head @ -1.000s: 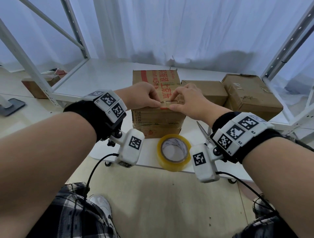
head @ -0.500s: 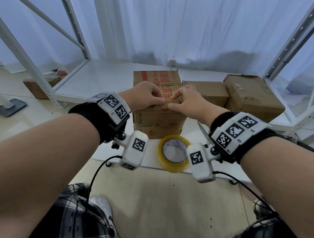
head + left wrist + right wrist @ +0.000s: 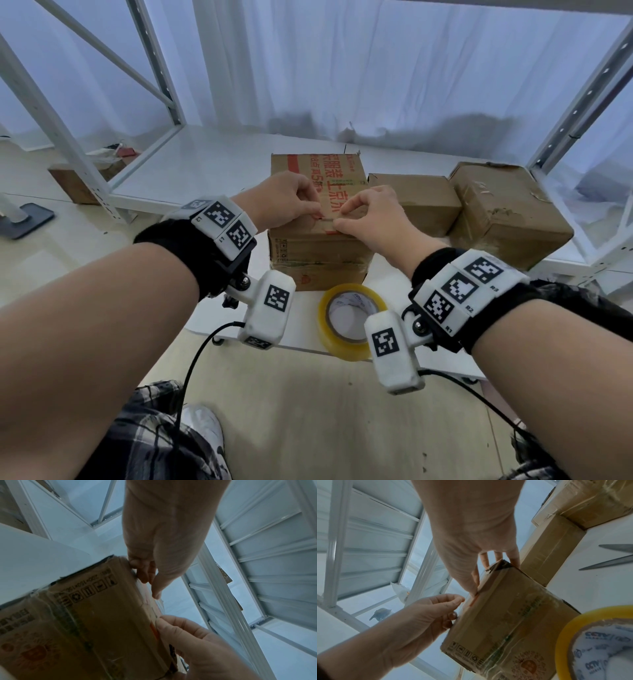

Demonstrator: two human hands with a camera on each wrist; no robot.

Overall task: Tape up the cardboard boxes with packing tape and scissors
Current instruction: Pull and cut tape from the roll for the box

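Observation:
A cardboard box (image 3: 318,253) with red print stands on the white shelf board (image 3: 205,171). Both hands are at its top front edge. My left hand (image 3: 317,214) has its fingers curled, with thumb and forefinger pinching one end of a short clear tape strip (image 3: 327,221). My right hand (image 3: 339,217) pinches the other end, its thumb (image 3: 473,591) pressed on the box edge. A yellow tape roll (image 3: 349,322) stands in front of the box. The open scissors (image 3: 611,557) lie to the right of the box; in the head view my right wrist hides them.
Two more cardboard boxes (image 3: 418,202) (image 3: 507,212) stand to the right of the first, both with tape on them. White rack posts (image 3: 51,137) (image 3: 582,102) frame the shelf. Another box (image 3: 78,181) lies on the floor at the left.
My hands have drawn slightly apart along the box's front top edge. My right wrist now hides the scissors in the head view.

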